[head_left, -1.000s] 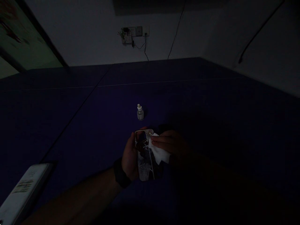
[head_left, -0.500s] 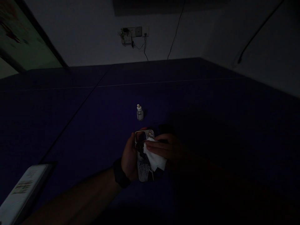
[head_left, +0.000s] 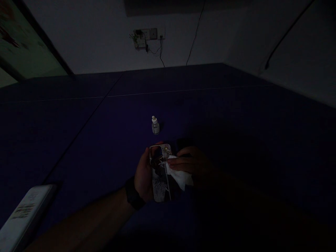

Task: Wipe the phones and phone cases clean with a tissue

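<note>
Between hands (head_left: pixel 143 178) — phone case (head_left: pixel 160 185), lengthwise, cutout (head_left: pixel 155 152) forward

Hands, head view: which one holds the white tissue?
The right hand: its fingers hold the white tissue against the patterned phone case, while the left hand, with a dark wristband, grips the case.

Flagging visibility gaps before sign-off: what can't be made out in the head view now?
All in the head view:
Patterned case: partly covered by the white wipe and right hand; its far face is turned away.
Left hand: most fingers hidden behind the case.
Small bottle: label too small and dark to read.
White box: cut off by the frame edge, its print blurred.
Right forearm: lost in shadow.
</note>
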`<state>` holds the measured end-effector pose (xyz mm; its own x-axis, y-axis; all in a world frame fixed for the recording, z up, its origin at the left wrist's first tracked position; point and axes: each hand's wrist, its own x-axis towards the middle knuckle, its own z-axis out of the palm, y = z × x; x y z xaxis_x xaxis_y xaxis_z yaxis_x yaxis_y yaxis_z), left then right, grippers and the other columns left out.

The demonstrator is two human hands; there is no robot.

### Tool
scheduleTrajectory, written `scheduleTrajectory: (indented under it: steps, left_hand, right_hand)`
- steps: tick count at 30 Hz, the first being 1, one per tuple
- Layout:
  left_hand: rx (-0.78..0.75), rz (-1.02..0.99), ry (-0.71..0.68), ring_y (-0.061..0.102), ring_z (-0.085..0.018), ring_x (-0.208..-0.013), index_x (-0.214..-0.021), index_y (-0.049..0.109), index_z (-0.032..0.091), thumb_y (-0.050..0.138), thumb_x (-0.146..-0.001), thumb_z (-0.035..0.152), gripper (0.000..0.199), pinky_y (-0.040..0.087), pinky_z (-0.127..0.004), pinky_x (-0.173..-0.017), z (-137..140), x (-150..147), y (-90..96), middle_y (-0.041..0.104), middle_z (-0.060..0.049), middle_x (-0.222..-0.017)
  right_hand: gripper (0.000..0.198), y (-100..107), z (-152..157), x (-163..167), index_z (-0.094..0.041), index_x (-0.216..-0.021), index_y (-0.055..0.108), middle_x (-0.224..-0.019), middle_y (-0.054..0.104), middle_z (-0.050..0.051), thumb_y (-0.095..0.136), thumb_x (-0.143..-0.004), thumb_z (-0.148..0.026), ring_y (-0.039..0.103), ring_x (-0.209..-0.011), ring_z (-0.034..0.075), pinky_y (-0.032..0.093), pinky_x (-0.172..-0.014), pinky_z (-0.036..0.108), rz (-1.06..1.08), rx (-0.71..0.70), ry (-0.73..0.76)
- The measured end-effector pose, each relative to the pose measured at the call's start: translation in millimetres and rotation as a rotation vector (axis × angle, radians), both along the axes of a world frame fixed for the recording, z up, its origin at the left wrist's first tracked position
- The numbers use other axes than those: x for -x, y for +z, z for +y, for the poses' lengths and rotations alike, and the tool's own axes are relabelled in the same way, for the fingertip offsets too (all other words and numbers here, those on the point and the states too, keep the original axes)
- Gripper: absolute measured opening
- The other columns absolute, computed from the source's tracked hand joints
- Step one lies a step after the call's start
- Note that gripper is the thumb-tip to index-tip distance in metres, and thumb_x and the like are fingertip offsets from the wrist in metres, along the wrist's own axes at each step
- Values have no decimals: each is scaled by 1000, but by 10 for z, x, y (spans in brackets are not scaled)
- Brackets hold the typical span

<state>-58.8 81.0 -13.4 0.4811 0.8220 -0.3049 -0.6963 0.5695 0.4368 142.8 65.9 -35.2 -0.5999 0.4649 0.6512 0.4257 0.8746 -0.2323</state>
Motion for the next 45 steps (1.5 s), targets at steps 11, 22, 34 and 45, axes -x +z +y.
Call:
scheduleTrajectory:
  steps: [11,22,34,45]
  left_hand:
    - [-6,-4,2,69,-21,-92,-111,68,22,55,-96,44,30,51,-39,-92,14,1,3,72,-4,-99]
    - [31,4,5,67,-18,-78,-110,68,22,54,-96,45,30,51,-36,-85,46,-7,30,71,-4,-93]
    - [27,-15,23,70,-22,-76,-119,60,25,49,-97,51,36,53,-38,-77,138,28,76,72,-7,-91]
    - [12,-24,-9,71,-23,-77,-126,59,25,58,-92,53,45,53,-37,-75,145,49,41,73,-8,-96]
  right_hand:
    - [38,27,-13,-36,-21,-133,60,-128,73,7,47,-101,-38,61,-119,24,47,-97,43,-35,-22,-65]
    - [40,40,2,-13,-21,-128,63,-125,74,8,40,-103,-42,61,-117,24,47,-95,41,13,-35,-59]
    - [46,72,-129,42,-17,-143,52,-136,67,9,41,-104,-36,57,-118,24,47,-96,39,-176,-66,-164]
    - [43,51,-120,0,-27,-138,57,-130,72,0,51,-97,-39,50,-117,27,31,-95,44,-166,-35,-191]
